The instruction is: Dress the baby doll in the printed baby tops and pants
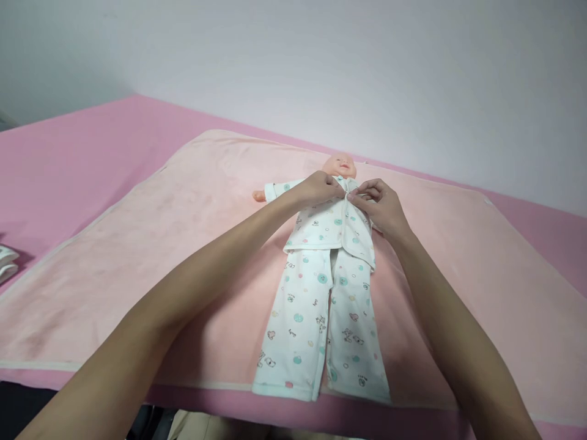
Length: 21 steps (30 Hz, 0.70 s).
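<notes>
A baby doll lies on its back, dressed in a white patterned jacket and matching trousers. My left hand pinches one front edge of the jacket at the upper chest. Opposite it, my right hand grips the other front edge with thumb and forefinger, its remaining fingers loosely bent. The two hands nearly meet at the jacket's front opening. Any fastener between the fingertips is too small to make out. One doll hand pokes out of the sleeve on the left; the other arm is mostly hidden by my right hand.
Beneath the doll spreads a light pink blanket with a pale border, over a darker pink bed surface. Folded white cloth sits at the far left edge. A plain wall rises behind the bed.
</notes>
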Tool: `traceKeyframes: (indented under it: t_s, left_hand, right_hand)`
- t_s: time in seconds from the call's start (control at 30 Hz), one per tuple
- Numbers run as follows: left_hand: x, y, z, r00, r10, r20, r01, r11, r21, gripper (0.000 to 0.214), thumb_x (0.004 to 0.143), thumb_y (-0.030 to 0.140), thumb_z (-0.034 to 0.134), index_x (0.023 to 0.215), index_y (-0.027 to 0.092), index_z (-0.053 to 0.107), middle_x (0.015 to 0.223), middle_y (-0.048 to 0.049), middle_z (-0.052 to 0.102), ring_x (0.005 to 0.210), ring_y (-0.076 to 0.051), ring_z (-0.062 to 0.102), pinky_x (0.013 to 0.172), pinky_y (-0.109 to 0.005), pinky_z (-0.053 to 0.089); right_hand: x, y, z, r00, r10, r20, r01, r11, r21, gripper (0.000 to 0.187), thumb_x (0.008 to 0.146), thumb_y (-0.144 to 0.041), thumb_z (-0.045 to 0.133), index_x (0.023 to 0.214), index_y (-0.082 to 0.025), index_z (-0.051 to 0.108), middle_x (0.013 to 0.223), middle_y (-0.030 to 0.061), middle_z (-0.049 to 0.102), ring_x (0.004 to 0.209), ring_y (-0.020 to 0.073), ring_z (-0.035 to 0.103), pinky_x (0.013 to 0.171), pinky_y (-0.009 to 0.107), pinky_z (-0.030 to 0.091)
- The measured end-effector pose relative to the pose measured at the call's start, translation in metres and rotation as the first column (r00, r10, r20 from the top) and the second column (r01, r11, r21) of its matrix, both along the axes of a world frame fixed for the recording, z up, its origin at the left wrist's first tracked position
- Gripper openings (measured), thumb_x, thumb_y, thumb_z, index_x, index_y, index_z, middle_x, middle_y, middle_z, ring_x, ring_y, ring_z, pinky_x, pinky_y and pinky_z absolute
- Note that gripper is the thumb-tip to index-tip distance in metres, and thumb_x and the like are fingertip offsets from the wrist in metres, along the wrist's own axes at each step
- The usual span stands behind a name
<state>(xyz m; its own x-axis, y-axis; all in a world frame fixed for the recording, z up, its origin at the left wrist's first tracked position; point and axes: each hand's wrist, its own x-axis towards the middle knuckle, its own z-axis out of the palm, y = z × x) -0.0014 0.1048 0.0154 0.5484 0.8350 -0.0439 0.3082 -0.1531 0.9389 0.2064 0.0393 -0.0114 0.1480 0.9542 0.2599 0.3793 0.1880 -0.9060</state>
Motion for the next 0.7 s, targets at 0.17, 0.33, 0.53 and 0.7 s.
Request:
traceKeyframes:
  t_s: [0.17,0.33,0.53,0.7]
  left_hand:
    - [-0.001,0.004,-0.003,1.000,0.013,-0.003,-0.013,0.999,0.042,0.027,0.082,0.025,0.079,0.065,0.019,0.059,0.066,-0.0008,0.043,0.063,-0.013,0.042,0.066,-0.033,0.028]
    - [-0.005,0.002,-0.001,1.000,-0.028,-0.015,0.029,0.999,0.045,0.035,0.087,0.025,0.075,0.061,0.019,0.052,0.067,-0.0001,0.038,0.060,-0.011,0.034,0.064,-0.032,0.023]
    - [-0.003,-0.004,0.003,1.000,-0.016,-0.008,0.016,0.998,0.066,0.045,0.092,0.022,0.072,0.057,0.018,0.043,0.062,0.0019,0.032,0.058,-0.009,0.030,0.061,-0.031,0.021]
    - [0.000,-0.010,0.006,0.999,0.020,-0.046,-0.013,0.990,0.137,0.054,0.091,0.019,0.072,0.057,0.020,0.030,0.061,0.0033,0.025,0.058,-0.009,0.024,0.059,-0.031,0.016]
  right_hand:
    - [-0.016,-0.013,0.014,0.984,-0.106,0.145,0.089,0.989,0.121,0.031,0.078,-0.027,0.090,0.093,-0.026,0.062,0.099,0.0018,0.080,0.087,0.0194,0.071,0.084,0.037,0.059]
    - [-0.027,-0.019,0.021,0.949,-0.147,0.279,0.106,0.982,0.156,0.029,0.083,-0.024,0.084,0.097,-0.027,0.059,0.102,0.0016,0.079,0.088,0.0212,0.073,0.079,0.038,0.059]
    - [-0.029,-0.019,0.014,0.909,-0.145,0.391,0.074,0.979,0.191,0.025,0.090,-0.026,0.076,0.106,-0.028,0.057,0.111,0.0028,0.078,0.088,0.0215,0.073,0.077,0.038,0.058]
    - [-0.030,-0.021,0.009,0.877,-0.154,0.454,0.055,0.973,0.224,0.021,0.093,-0.025,0.070,0.109,-0.028,0.057,0.115,0.0041,0.078,0.089,0.0224,0.072,0.079,0.040,0.058]
